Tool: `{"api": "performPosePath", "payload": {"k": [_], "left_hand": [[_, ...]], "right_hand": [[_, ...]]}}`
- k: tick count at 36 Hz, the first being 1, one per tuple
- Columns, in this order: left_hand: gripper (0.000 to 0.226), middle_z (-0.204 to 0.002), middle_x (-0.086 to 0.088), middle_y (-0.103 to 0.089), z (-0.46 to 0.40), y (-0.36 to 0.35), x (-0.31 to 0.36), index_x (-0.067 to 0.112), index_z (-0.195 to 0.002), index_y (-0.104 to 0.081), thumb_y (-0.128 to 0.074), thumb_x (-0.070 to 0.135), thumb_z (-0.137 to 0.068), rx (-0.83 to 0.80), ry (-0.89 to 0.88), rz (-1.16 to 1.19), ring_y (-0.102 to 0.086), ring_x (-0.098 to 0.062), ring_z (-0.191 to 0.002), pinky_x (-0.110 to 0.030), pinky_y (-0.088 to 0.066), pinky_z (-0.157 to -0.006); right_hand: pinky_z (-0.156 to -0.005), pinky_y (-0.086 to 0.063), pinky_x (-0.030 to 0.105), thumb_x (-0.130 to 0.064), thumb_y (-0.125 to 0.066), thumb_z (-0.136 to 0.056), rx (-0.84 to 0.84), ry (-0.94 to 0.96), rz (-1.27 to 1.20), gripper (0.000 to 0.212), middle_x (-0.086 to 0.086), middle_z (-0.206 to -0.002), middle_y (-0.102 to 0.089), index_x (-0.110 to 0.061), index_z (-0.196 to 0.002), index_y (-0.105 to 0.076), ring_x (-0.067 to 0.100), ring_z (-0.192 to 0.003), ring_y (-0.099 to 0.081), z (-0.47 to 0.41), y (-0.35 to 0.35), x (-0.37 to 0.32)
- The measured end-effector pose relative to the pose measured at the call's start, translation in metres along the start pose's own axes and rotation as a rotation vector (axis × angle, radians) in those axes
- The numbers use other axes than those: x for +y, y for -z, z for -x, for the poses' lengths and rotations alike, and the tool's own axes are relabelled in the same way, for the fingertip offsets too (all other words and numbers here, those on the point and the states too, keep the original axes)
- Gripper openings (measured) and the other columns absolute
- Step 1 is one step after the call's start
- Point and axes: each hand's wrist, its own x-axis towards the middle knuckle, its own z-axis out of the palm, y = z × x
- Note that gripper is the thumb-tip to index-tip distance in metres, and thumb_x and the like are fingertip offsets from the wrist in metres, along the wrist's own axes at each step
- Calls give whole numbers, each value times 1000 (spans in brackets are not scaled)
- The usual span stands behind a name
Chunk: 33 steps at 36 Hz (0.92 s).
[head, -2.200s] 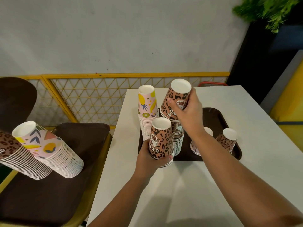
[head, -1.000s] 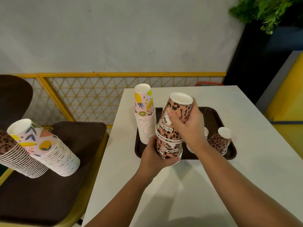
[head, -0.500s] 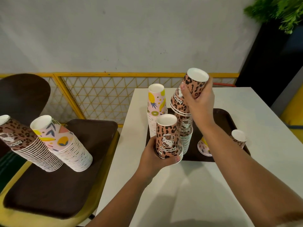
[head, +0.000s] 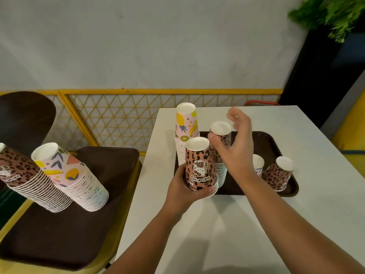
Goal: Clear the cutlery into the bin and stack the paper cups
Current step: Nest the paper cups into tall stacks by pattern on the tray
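Observation:
My left hand [head: 182, 191] grips a short stack of upside-down leopard-print paper cups [head: 199, 167] at the near edge of a dark brown tray [head: 270, 144] on the white table. Behind it a taller leopard-print stack [head: 222, 135] stands on the tray. My right hand [head: 238, 147] hovers just right of that stack with fingers spread, holding nothing. A pink fruit-print stack [head: 185, 125] stands at the tray's left end. A lone leopard cup [head: 278, 175] and a partly hidden pale cup [head: 258, 164] sit upside down at the tray's right. No cutlery or bin is visible.
To the left, a second brown tray [head: 69, 224] rests on a yellow seat and carries two long leaning cup stacks, one fruit-print [head: 71, 177] and one leopard [head: 21, 175]. A yellow mesh railing [head: 122, 115] runs behind. The white table [head: 227, 234] extends toward me.
My right hand set the leopard cups it carried onto the taller tray stack and let go; its fingers are now spread. The left hand kept its stack roughly in place.

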Motion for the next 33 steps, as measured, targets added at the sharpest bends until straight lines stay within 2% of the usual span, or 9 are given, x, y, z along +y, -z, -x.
{"api": "performPosePath", "payload": {"k": [3,6,10,13,17,20,25,30,33], "left_hand": [[85,-111,5,-69,-2,-4,0,23,-118,-54,-89,34,-41,12,-24,-2,-67,-10,-102,-32,-57,-86],[73,-112,8,-67,-2,-10,4,31,-115,-53,-91,19,-53,19,-99,-46,-65,-5,-102,-22,-55,-82],[73,-114,14,-63,-4,-15,8,40,-112,-48,-89,21,-56,55,-169,-104,-61,0,-106,-26,-54,-87],[84,-121,14,-61,-5,-17,10,32,-125,-45,-91,19,-56,29,-167,-90,-58,0,-111,-32,-54,-92],[92,-127,17,-55,-5,-19,12,33,-129,-37,-89,7,-57,-47,-177,-86,-55,6,-114,-19,-50,-92],[83,-122,21,-55,-4,-20,12,36,-123,-40,-86,4,-61,-56,-165,-67,-55,12,-110,-10,-48,-84],[71,-112,24,-57,-4,-21,13,41,-113,-43,-84,7,-65,-65,-130,-42,-56,19,-100,-5,-47,-75],[75,-120,11,-61,-5,-18,12,30,-125,-44,-84,9,-66,-66,-99,-4,-60,3,-108,-15,-53,-83],[76,-124,8,-61,-5,-17,13,28,-129,-45,-85,10,-66,-56,-95,12,-60,-5,-113,-20,-53,-88]], "right_hand": [[-97,-36,9,-48,-67,-71,-147,-7,-20,76,0,-130,-46,-11,-132,-39,4,-120,-46,14,2,-8],[-94,-39,12,-49,-71,-64,-250,-66,-25,76,-7,-122,-48,-22,-128,-39,7,-115,-49,28,-1,-12],[-80,-31,-6,-33,-80,-66,-328,-159,-28,71,-24,-109,-45,-47,-113,-29,-6,-103,-47,37,-5,-14],[-76,-33,-8,-31,-77,-71,-320,-200,-32,67,-17,-108,-51,-40,-116,-29,-3,-101,-49,36,-3,-12],[-75,-37,-5,-28,-76,-73,-280,-237,-52,65,-12,-108,-58,-21,-127,-40,-7,-96,-55,31,4,-9],[-70,-36,-5,-31,-76,-72,-276,-242,-51,66,-24,-97,-54,-11,-126,-43,-23,-87,-52,28,7,-7],[-69,-38,-4,-24,-74,-75,-293,-259,-52,61,-28,-95,-52,-11,-126,-43,-23,-83,-52,25,10,-5],[-70,-40,-3,-23,-72,-77,-317,-281,-89,59,-28,-97,-52,-15,-127,-42,-25,-85,-51,21,11,-6],[-71,-41,-3,-22,-72,-77,-332,-280,-93,59,-25,-97,-53,-15,-127,-41,-16,-85,-54,18,10,-8]]}}
